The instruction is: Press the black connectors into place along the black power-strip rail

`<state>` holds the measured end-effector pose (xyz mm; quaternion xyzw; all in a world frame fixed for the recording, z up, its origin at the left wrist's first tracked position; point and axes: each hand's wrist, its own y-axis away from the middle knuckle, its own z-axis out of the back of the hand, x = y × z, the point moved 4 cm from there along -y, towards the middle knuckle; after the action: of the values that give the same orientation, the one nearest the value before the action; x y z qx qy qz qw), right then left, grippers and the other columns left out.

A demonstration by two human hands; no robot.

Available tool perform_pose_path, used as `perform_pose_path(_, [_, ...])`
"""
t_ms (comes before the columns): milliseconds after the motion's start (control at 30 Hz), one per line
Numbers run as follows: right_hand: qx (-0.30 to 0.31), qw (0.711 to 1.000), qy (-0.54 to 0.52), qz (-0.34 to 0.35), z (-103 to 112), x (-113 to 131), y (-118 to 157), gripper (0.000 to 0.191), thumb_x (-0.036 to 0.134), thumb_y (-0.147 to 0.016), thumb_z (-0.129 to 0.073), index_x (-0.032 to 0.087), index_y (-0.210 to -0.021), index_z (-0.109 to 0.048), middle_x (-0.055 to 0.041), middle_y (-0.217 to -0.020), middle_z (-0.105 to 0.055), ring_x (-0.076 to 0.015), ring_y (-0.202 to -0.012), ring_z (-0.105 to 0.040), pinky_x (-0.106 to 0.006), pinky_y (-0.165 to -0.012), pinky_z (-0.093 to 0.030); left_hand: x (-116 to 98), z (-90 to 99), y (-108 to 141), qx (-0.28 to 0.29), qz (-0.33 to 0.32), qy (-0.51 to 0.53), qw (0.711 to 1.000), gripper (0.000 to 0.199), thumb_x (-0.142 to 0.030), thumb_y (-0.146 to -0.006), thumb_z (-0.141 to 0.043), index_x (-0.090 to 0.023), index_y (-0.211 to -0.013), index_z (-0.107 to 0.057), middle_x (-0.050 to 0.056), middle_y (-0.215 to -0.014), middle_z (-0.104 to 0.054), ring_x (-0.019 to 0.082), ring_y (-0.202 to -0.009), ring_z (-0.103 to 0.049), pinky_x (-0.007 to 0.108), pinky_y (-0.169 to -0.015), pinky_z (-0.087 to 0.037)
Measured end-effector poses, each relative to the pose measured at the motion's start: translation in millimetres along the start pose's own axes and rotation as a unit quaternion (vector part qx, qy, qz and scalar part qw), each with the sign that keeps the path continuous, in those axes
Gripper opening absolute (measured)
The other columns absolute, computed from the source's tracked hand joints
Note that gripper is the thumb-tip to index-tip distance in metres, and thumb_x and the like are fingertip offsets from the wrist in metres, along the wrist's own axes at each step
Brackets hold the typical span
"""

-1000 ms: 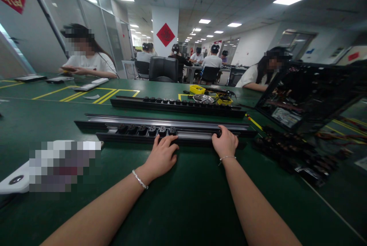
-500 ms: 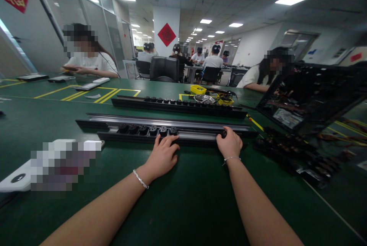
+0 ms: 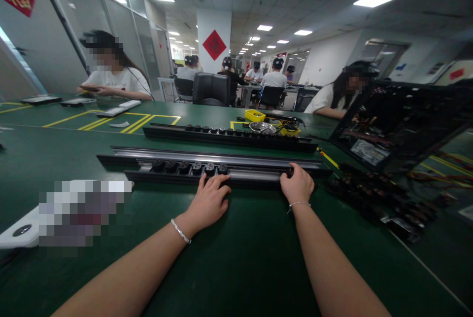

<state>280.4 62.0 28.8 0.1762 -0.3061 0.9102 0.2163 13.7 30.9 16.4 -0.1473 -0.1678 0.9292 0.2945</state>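
Note:
A long black channel rail [image 3: 254, 177] lies crosswise in front of me, with a silvery inner strip. Several black socket modules [image 3: 184, 167] sit in a row in its left half. My left hand [image 3: 209, 201] is open, its fingertips on the rail's front edge beside the rightmost modules of the row. Toward the rail's right end, my right hand [image 3: 298, 184] is closed around a small black socket module [image 3: 289, 173], mostly hidden by the fingers. A second black rail [image 3: 177, 158] lies directly behind the first.
Farther back lies another black rail [image 3: 229, 142] carrying a row of modules. A heap of black modules [image 3: 384, 203] and an open black case [image 3: 391, 124] are at right. A white device [image 3: 22, 230] lies left. Yellow bins [image 3: 254, 115] stand behind; people sit across the table.
My right hand has shifted very slightly to the right along the rail, still closed on the module. The left hand stays in place.

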Motion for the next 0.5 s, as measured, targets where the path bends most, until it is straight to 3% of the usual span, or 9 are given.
perform_pose_path(267, [0.006,0.999,0.033,-0.040,0.8,-9.9,-1.9,0.045,0.039,-0.073,-0.048,0.022,-0.114,-0.057,-0.0087,-0.120,-0.057,-0.0275,-0.117,-0.042,-0.052,-0.103,-0.020,-0.6,0.5,-0.5,0.000,0.001,0.000,1.000,0.022,-0.022,-0.079,-0.051,-0.026,-0.099,-0.059,0.005,-0.137,-0.046,0.026,-0.127,-0.039,0.062,-0.109,-0.015])
perform_pose_path(500, [0.022,0.998,0.030,-0.047,1.4,-13.9,-6.6,0.044,0.033,-0.074,-0.046,0.021,-0.115,-0.057,-0.0093,-0.116,-0.060,-0.0258,-0.110,-0.048,-0.046,-0.099,-0.027,-0.6,0.9,-0.8,0.003,0.005,0.003,1.000,0.022,-0.021,-0.079,-0.052,-0.026,-0.099,-0.059,0.004,-0.136,-0.047,0.026,-0.127,-0.039,0.061,-0.110,-0.014])
